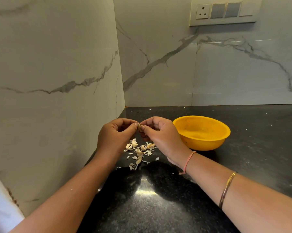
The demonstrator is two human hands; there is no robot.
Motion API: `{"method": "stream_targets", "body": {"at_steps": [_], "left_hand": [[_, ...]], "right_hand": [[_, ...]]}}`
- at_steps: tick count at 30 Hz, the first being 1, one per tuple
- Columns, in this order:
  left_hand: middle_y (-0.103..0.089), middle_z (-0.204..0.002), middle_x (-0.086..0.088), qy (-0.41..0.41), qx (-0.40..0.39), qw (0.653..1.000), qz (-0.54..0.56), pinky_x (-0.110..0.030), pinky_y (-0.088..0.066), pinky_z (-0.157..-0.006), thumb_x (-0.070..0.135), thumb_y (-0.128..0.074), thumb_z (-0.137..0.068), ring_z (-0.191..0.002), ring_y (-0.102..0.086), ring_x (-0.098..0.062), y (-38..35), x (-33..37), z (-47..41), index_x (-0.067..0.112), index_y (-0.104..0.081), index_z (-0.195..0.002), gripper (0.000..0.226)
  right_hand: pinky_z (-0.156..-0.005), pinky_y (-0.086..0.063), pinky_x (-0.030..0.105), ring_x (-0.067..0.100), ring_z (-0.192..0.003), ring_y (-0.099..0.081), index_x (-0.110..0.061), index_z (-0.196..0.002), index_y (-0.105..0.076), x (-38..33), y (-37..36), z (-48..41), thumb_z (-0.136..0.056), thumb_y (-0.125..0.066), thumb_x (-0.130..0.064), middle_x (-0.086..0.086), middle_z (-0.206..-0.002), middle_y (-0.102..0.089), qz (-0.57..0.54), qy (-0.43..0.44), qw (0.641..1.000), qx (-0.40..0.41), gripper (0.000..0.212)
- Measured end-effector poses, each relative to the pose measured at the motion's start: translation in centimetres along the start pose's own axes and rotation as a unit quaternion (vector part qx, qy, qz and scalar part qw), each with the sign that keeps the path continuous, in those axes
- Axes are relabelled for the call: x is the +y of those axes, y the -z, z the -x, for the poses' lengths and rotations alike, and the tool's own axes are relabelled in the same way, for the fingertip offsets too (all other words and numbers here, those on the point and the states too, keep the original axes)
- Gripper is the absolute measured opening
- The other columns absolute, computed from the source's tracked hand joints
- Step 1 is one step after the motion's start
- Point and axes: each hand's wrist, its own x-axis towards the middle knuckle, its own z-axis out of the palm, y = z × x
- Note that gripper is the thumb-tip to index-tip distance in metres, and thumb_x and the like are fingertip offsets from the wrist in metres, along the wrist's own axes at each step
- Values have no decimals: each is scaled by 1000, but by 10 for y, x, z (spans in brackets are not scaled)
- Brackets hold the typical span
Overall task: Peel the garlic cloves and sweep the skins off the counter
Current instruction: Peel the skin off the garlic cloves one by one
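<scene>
A small pale garlic clove (139,127) is held up above the black counter (158,207), between both hands. My left hand (114,137) pinches it from the left with thumb and fingertips. From the right, my right hand (160,135) pinches the same clove with thumb and forefinger. Under the hands lies a loose heap of garlic skins (139,153) with a few clove pieces among them, spread on the counter.
A yellow plastic bowl (209,143) stands on the counter just right of my right hand. Marble walls close the corner at the left and back. A socket and switch panel (224,11) sits high on the back wall.
</scene>
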Motion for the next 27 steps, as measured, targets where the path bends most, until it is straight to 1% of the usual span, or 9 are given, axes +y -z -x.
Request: {"method": "stream_targets", "body": {"at_steps": [4,6,8,10,13,16,19,24,27], "left_hand": [[-71,-69,1,6,-1,1000,-13,-42,-57,-79,14,-69,-82,-72,-68,-20,1,0,-1,25,-69,-72,15],[-71,-70,-3,10,0,1000,-17,-47,-56,-81,13,-69,-82,-75,-68,-25,1,-1,-1,24,-69,-71,15],[-70,-69,-3,15,1,1000,-19,-49,-56,-82,11,-68,-82,-75,-68,-26,1,-2,-2,24,-68,-69,18],[-70,-68,-3,18,2,1000,-14,-50,-55,-82,10,-67,-82,-75,-67,-26,1,-2,-2,23,-68,-69,19],[-69,-70,-5,17,-6,1000,-8,-46,-56,-82,9,-65,-83,-74,-65,-24,0,-2,-2,21,-67,-71,16],[-68,-73,-6,19,-11,1000,0,-40,-56,-79,9,-64,-84,-73,-64,-21,0,-2,-2,18,-66,-74,14],[-68,-75,-7,30,-10,999,10,-38,-56,-78,11,-64,-86,-73,-64,-21,-1,-4,-3,17,-65,-77,11],[-67,-73,-5,47,-7,999,-6,-44,-55,-81,12,-63,-86,-64,-61,-16,-1,-8,-5,17,-64,-75,12],[-67,-75,-5,52,-3,999,-7,-42,-55,-81,11,-62,-86,-65,-62,-15,-1,-7,-4,16,-64,-75,12]], "right_hand": [[-66,-56,23,10,-71,-65,-13,-90,-67,3,0,-1,-88,-61,-7,2,-78,-68,93,49,994,9,9],[-63,-53,17,8,-69,-63,-11,-91,-68,3,-1,-1,-87,-62,-8,1,-78,-67,139,80,987,14,8],[-57,-47,11,4,-65,-58,-9,-91,-69,2,-1,0,-86,-62,-7,0,-76,-66,165,106,980,16,8],[-54,-43,9,2,-61,-55,-8,-89,-69,1,-1,1,-86,-63,-7,-2,-74,-64,174,119,977,15,8],[-55,-45,11,4,-62,-56,-7,-89,-69,1,-2,1,-86,-63,-7,-1,-75,-65,176,125,976,14,8],[-59,-50,16,8,-66,-60,-8,-91,-69,2,-2,0,-87,-63,-7,2,-78,-67,148,107,983,14,8],[-69,-57,31,15,-72,-65,-10,-90,-68,2,-3,-1,-88,-61,-5,4,-79,-68,92,74,993,9,9],[-67,-57,25,8,-66,-62,-10,-89,-64,-5,-1,0,-90,-56,0,6,-77,-66,-26,29,999,0,12],[-67,-56,22,8,-68,-62,-11,-88,-64,-6,0,0,-90,-57,-1,5,-78,-66,-52,12,999,4,12]]}}
